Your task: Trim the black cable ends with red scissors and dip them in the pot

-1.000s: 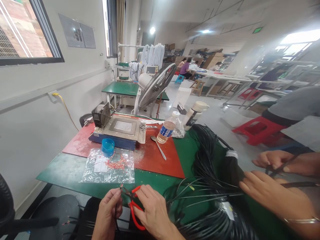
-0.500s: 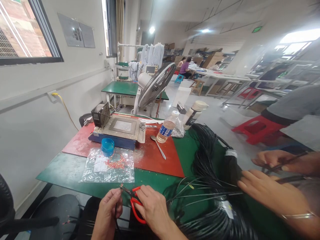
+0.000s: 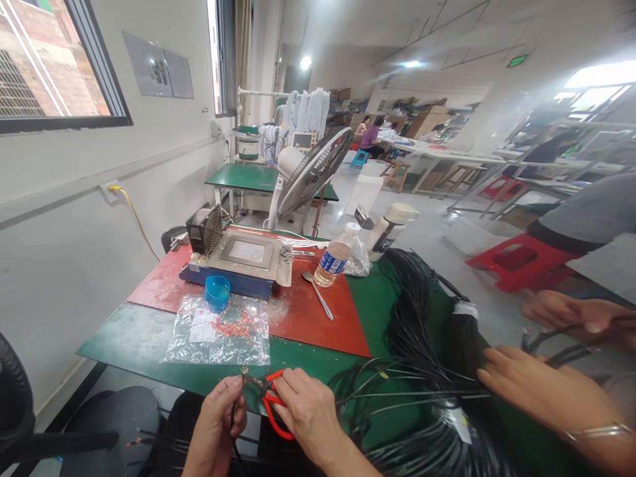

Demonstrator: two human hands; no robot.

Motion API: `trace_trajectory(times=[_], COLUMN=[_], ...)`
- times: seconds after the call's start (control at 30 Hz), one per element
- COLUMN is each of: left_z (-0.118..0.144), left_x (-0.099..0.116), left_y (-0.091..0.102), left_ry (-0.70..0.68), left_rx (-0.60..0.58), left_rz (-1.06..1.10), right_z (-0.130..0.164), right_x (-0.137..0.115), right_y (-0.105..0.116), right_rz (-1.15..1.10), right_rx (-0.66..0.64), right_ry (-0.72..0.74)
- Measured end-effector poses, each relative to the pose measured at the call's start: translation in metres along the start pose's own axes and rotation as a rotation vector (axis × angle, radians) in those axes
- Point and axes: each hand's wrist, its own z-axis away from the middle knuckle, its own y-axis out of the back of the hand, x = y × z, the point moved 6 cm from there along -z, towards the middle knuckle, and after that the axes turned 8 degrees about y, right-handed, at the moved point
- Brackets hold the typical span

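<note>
My left hand (image 3: 218,414) is closed on a black cable (image 3: 234,414), pinching it close to its end. Thin inner wires (image 3: 244,372) fan out above the fingertips. My right hand (image 3: 311,411) grips red-handled scissors (image 3: 279,429), their dark blades pointing left and reaching the wires at the cable end. Whether the blades touch the wires is too small to tell. Both hands are over the front edge of the green table (image 3: 119,338). Just beyond them, a clear plastic bag (image 3: 173,348) carries small red and pale scraps (image 3: 236,324).
Black cable bundles (image 3: 415,318) cover the table's right side, beside a co-worker's hands (image 3: 536,384) handling cables. On the red mat (image 3: 293,324) are a blue cup (image 3: 217,295), a heating device (image 3: 233,275), a spoon (image 3: 320,298) and a bottle (image 3: 334,258). A fan (image 3: 315,169) stands behind.
The wires at the cable end look more spread above my left fingertips. The scissors stay beside them. The co-worker's hands have moved a little to the right, and the whole view has shifted slightly.
</note>
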Motion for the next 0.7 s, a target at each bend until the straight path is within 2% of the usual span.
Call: trace_trajectory(times=[0.2,0.47,0.7], left_z=[0.0006,-0.0003,-0.0011], left_x=[0.0011,0.0011,-0.0021], left_y=[0.001,0.0014,0.0046], left_ry=[-0.025,-0.048,-0.049], left_rx=[0.026,0.047,0.045], left_rz=[-0.03,-0.064,-0.083], right_z=[0.0021,0.0006,0.0053], right_x=[0.0011,0.004,0.0066], right_y=[-0.0016,-0.0026,-0.0087], right_rz=[0.014,0.018,0.043], right_rx=[-0.065,-0.068,-0.084], right_ry=[-0.03,-0.062,-0.011])
